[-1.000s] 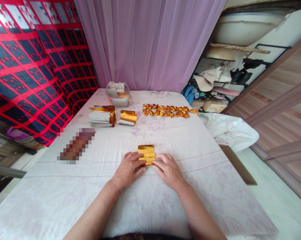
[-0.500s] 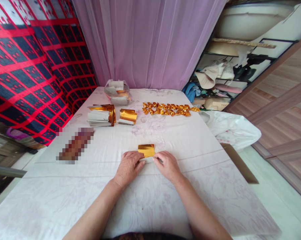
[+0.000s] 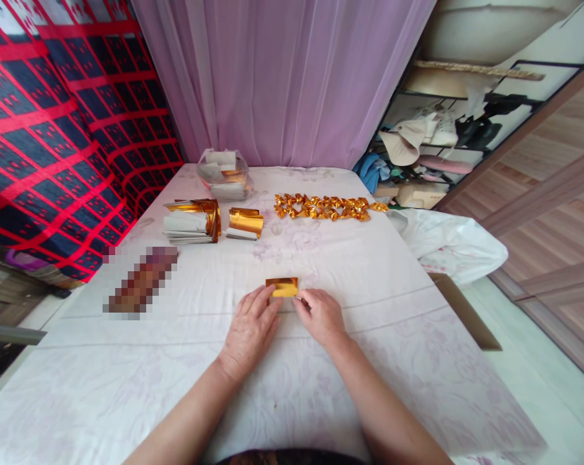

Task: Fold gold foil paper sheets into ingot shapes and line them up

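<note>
A small sheet of gold foil paper (image 3: 283, 287) lies on the table in front of me, its shiny face up and its near edge being folded. My left hand (image 3: 251, 326) holds the paper's left near corner, fingers over it and thumb at the near edge. At the right near corner, my right hand (image 3: 321, 316) pinches the edge between thumb and curled fingers. Beyond, to the left, stand a thick stack of foil paper (image 3: 188, 226) and a smaller stack (image 3: 245, 223). Folded gold foil pieces (image 3: 316, 208) lie in rows farther back.
A clear plastic bag (image 3: 223, 174) with more paper sits at the back left of the cloth-covered table (image 3: 176, 387). A blurred-out item (image 3: 141, 284) lies on the left. White plastic bag (image 3: 451, 245) and shelves (image 3: 437, 129) stand beyond the right edge.
The paper's near edge has been turned further over, so the pale strip hardly shows. My left hand has shifted its fingers onto the foil. The view has tilted slightly.
</note>
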A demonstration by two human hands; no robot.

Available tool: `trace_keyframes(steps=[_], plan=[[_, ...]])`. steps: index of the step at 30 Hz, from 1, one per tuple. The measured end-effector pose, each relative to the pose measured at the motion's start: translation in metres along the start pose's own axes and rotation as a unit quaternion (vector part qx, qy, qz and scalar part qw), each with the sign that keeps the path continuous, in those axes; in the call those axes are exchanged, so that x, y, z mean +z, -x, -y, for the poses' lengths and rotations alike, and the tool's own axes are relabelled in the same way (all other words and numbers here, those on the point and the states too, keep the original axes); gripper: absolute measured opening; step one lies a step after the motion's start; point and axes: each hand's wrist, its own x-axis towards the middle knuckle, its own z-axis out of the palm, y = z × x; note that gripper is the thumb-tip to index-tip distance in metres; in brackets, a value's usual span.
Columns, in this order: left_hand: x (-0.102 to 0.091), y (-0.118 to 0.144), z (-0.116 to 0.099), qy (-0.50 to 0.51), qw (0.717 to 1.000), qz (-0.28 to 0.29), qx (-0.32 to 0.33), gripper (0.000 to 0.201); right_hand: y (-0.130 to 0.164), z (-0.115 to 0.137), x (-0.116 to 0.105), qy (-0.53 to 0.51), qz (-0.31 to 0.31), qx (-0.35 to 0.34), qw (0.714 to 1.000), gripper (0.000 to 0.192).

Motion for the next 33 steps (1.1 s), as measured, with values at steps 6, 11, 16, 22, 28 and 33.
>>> trace_keyframes(steps=[6,11,16,22,28,33], plan=[[0.010,0.008,-0.018,-0.025,0.995,0.074,0.068,0.042,-0.002,-0.001,-0.001,0.001,0.012,-0.001,1.000,0.021],[0.014,0.011,-0.016,-0.026,0.995,0.084,0.056,0.045,-0.004,-0.005,-0.002,-0.042,0.023,0.019,0.999,0.018],[0.015,0.011,-0.016,-0.042,0.995,0.076,0.054,0.046,-0.004,-0.008,-0.001,-0.058,0.019,0.027,0.998,0.014],[0.011,0.010,-0.018,-0.042,0.995,0.074,0.058,0.046,-0.001,-0.006,0.001,-0.042,-0.007,0.009,0.999,0.015],[0.010,0.011,-0.018,-0.030,0.995,0.081,0.051,0.045,0.000,-0.006,0.001,-0.041,-0.026,0.000,0.999,0.016],[0.008,0.010,-0.019,-0.032,0.994,0.088,0.049,0.045,0.001,-0.005,0.003,-0.037,-0.029,0.002,0.999,0.017]])
